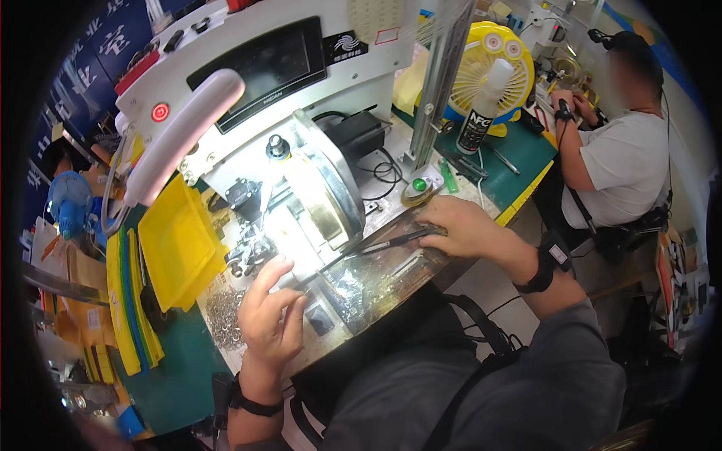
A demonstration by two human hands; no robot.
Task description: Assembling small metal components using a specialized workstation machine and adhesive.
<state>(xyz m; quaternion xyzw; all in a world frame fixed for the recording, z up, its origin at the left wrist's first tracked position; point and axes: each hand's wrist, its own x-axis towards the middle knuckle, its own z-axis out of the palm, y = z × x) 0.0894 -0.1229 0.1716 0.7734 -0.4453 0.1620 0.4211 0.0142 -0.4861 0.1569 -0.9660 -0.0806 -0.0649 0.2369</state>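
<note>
worktop (pixel 173 387) carries it all. white machine (pixel 372 79) stands at its back edge, wheel (pixel 347 180) facing the person, so probably both hands can reach the lit spot. yellow tray (pixel 173 237) sits tilted left of it, likely within left-hand reach. lamp (pixel 184 143) leans over, presumably to light small work. fan (pixel 481 71) and bottle (pixel 474 135) stand off to the right, likely out of the way.

right hand (pixel 470 225): grip closed on tweezers (pixel 391 243), low over the front ledge, tips toward the machine's lit area, presumably for fine reach. left hand (pixel 267 323): grip half curled near the lit area, thumb close to a finger; can't tell if anything tiny is pinched. small metal parts (pixel 224 319) lie heaped just left of that hand, probably handy for picking.
</note>
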